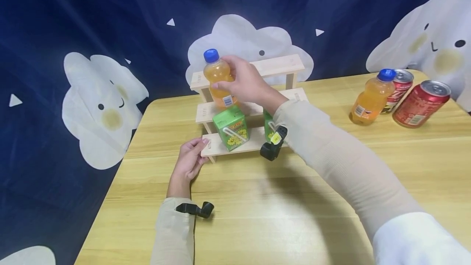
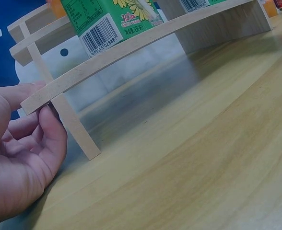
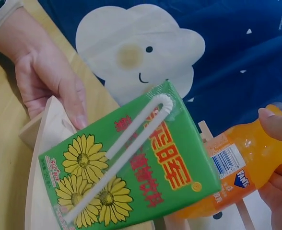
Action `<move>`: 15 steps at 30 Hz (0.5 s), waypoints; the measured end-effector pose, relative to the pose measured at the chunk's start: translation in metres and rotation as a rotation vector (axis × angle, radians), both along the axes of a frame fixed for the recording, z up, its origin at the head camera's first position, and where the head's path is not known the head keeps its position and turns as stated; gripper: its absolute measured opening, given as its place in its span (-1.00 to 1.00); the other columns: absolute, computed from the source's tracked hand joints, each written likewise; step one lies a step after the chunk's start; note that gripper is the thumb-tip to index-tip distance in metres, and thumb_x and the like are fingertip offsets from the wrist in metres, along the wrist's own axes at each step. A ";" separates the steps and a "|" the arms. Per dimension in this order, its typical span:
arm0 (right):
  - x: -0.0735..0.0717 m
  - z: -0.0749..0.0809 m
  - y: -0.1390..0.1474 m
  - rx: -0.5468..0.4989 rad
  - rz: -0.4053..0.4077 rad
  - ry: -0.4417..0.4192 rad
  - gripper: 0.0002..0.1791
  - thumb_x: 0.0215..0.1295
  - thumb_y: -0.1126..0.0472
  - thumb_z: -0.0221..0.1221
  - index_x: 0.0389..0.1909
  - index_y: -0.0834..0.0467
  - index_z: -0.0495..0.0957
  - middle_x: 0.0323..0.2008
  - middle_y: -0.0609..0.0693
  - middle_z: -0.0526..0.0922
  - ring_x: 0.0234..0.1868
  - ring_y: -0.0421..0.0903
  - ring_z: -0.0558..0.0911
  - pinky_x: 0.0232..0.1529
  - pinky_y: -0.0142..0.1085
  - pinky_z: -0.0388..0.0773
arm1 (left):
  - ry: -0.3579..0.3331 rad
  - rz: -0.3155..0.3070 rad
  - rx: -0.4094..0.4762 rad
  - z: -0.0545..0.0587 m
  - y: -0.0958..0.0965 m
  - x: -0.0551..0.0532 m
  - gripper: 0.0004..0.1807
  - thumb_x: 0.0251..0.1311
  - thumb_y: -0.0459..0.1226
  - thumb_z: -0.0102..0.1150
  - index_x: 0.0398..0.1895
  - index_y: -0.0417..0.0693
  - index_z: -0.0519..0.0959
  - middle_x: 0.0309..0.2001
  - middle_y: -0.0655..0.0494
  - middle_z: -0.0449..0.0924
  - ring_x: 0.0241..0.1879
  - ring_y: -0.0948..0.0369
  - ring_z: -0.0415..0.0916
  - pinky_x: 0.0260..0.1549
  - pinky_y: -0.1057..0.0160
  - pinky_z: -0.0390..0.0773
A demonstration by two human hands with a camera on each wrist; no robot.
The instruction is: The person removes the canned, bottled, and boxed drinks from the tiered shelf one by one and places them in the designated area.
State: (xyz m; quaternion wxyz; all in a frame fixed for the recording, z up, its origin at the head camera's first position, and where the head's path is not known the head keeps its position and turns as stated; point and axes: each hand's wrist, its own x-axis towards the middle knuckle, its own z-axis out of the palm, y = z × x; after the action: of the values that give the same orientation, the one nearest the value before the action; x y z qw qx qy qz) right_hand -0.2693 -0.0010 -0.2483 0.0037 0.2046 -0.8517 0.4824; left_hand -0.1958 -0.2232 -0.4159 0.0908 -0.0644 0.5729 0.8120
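Note:
In the head view my right hand [image 1: 245, 80] grips a bottle of orange soda [image 1: 216, 72] with a blue cap, fingers and thumb around its side. Upright, the bottle is at the left of the middle tier of a three-tier wooden shelf [image 1: 254, 146]; a carton hides its base, so I cannot tell if it touches the wood. My left hand [image 1: 189, 160] pinches the left end of the lowest tier, thumb above and fingers below, as the left wrist view confirms. A green drink carton [image 1: 232, 128] with a white straw stands on that tier. Another green carton [image 1: 268, 124] is partly hidden by my right wrist.
On the right of the wooden table [image 1: 147, 167] stand another orange soda bottle [image 1: 371, 99] and two red cans, one nearer can [image 1: 421, 105] and one can [image 1: 399, 89] partly behind the bottle. A dark blue curtain [image 1: 147, 19] with clouds hangs behind the shelf.

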 end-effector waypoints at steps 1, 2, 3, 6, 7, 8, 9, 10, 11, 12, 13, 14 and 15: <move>0.000 0.001 0.002 0.006 -0.004 0.006 -0.22 0.14 0.06 0.33 0.35 0.02 0.19 0.17 -0.10 0.46 0.15 -0.19 0.47 0.20 -0.38 0.43 | 0.000 0.002 -0.002 0.000 0.000 0.000 -0.87 0.32 -0.34 0.05 -0.16 -0.22 0.51 -0.34 0.00 0.63 -0.43 0.21 0.65 -0.52 0.40 0.66; 0.000 0.002 0.003 0.009 -0.008 0.010 -0.22 0.14 0.06 0.33 0.35 0.02 0.19 0.18 -0.10 0.46 0.16 -0.19 0.47 0.20 -0.38 0.43 | 0.001 0.003 -0.005 0.000 0.000 0.000 -0.88 0.32 -0.34 0.05 -0.17 -0.21 0.52 -0.35 0.00 0.63 -0.44 0.22 0.65 -0.55 0.42 0.65; 0.000 0.002 0.005 0.009 -0.012 0.013 -0.22 0.14 0.05 0.32 0.35 0.02 0.19 0.18 -0.09 0.46 0.16 -0.19 0.47 0.20 -0.38 0.43 | 0.001 0.005 -0.006 0.000 0.000 0.000 -0.88 0.32 -0.34 0.05 -0.18 -0.21 0.52 -0.36 0.01 0.63 -0.45 0.22 0.65 -0.57 0.43 0.64; 0.001 0.004 0.012 -0.004 -0.022 0.018 -0.22 0.13 0.06 0.33 0.35 0.03 0.20 0.16 -0.09 0.47 0.15 -0.18 0.48 0.18 -0.39 0.44 | -0.004 0.003 -0.003 0.000 0.000 -0.001 -0.89 0.32 -0.34 0.04 -0.19 -0.20 0.52 -0.38 0.02 0.63 -0.47 0.24 0.64 -0.61 0.45 0.61; 0.001 0.004 0.015 -0.007 -0.026 0.023 -0.22 0.13 0.06 0.33 0.34 0.04 0.21 0.15 -0.08 0.48 0.14 -0.18 0.49 0.18 -0.39 0.44 | -0.005 0.003 -0.002 0.000 0.000 -0.001 -0.89 0.32 -0.34 0.04 -0.19 -0.20 0.52 -0.38 0.02 0.63 -0.47 0.24 0.64 -0.61 0.45 0.61; 0.001 0.004 0.018 -0.010 -0.031 0.025 -0.23 0.12 0.06 0.34 0.34 0.04 0.21 0.14 -0.08 0.49 0.14 -0.18 0.49 0.17 -0.39 0.44 | -0.006 0.001 0.000 0.000 0.000 -0.001 -0.89 0.32 -0.34 0.04 -0.19 -0.21 0.51 -0.38 0.02 0.63 -0.47 0.24 0.64 -0.61 0.45 0.62; 0.001 0.005 0.021 -0.013 -0.036 0.028 -0.23 0.12 0.05 0.34 0.33 0.05 0.22 0.13 -0.08 0.50 0.13 -0.18 0.50 0.17 -0.39 0.45 | -0.008 -0.001 0.000 0.000 0.000 -0.001 -0.88 0.33 -0.33 0.04 -0.18 -0.21 0.51 -0.37 0.02 0.63 -0.46 0.24 0.64 -0.60 0.45 0.62; 0.001 0.005 0.025 -0.020 -0.039 0.032 -0.24 0.12 0.05 0.34 0.32 0.05 0.24 0.12 -0.08 0.51 0.11 -0.19 0.51 0.16 -0.39 0.45 | -0.009 -0.002 0.000 0.000 0.001 -0.001 -0.88 0.33 -0.33 0.03 -0.17 -0.21 0.50 -0.37 0.02 0.63 -0.45 0.24 0.64 -0.59 0.44 0.62; 0.001 0.005 0.028 -0.024 -0.045 0.034 -0.25 0.12 0.05 0.34 0.32 0.05 0.24 0.12 -0.08 0.51 0.11 -0.19 0.51 0.16 -0.39 0.45 | -0.010 -0.001 -0.001 0.000 0.001 -0.001 -0.88 0.33 -0.33 0.03 -0.17 -0.22 0.50 -0.37 0.02 0.64 -0.45 0.24 0.64 -0.60 0.44 0.62; 0.001 0.006 0.032 -0.028 -0.049 0.038 -0.25 0.12 0.05 0.34 0.31 0.05 0.25 0.11 -0.08 0.52 0.11 -0.19 0.52 0.15 -0.40 0.45 | -0.010 -0.002 -0.002 0.000 0.002 -0.001 -0.87 0.33 -0.33 0.03 -0.16 -0.22 0.49 -0.37 0.02 0.63 -0.45 0.24 0.64 -0.60 0.44 0.62; 0.001 0.006 0.036 -0.033 -0.054 0.039 -0.27 0.12 0.05 0.34 0.30 0.05 0.26 0.11 -0.09 0.52 0.10 -0.20 0.52 0.15 -0.40 0.46 | -0.010 -0.001 -0.002 0.001 0.001 0.000 -0.87 0.33 -0.34 0.03 -0.16 -0.22 0.49 -0.36 0.01 0.63 -0.44 0.24 0.64 -0.58 0.44 0.63; 0.002 0.007 0.039 -0.036 -0.060 0.035 -0.27 0.12 0.06 0.34 0.30 0.04 0.27 0.11 -0.09 0.52 0.10 -0.20 0.52 0.15 -0.40 0.46 | -0.011 -0.001 0.001 0.001 0.001 0.001 -0.87 0.34 -0.34 0.02 -0.16 -0.23 0.49 -0.35 0.01 0.63 -0.43 0.23 0.65 -0.57 0.43 0.64; 0.002 0.008 0.042 -0.042 -0.066 0.033 -0.28 0.12 0.06 0.34 0.30 0.04 0.27 0.11 -0.09 0.52 0.10 -0.20 0.53 0.15 -0.40 0.46 | -0.012 0.002 0.001 0.001 0.001 0.001 -0.88 0.33 -0.34 0.02 -0.16 -0.22 0.49 -0.35 0.01 0.63 -0.43 0.23 0.65 -0.56 0.43 0.64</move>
State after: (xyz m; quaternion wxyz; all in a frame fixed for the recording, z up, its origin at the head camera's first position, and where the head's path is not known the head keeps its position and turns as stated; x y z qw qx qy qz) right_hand -0.2675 0.0414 -0.2407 0.0381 0.1841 -0.8475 0.4964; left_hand -0.1950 -0.2220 -0.4145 0.0936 -0.0701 0.5717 0.8121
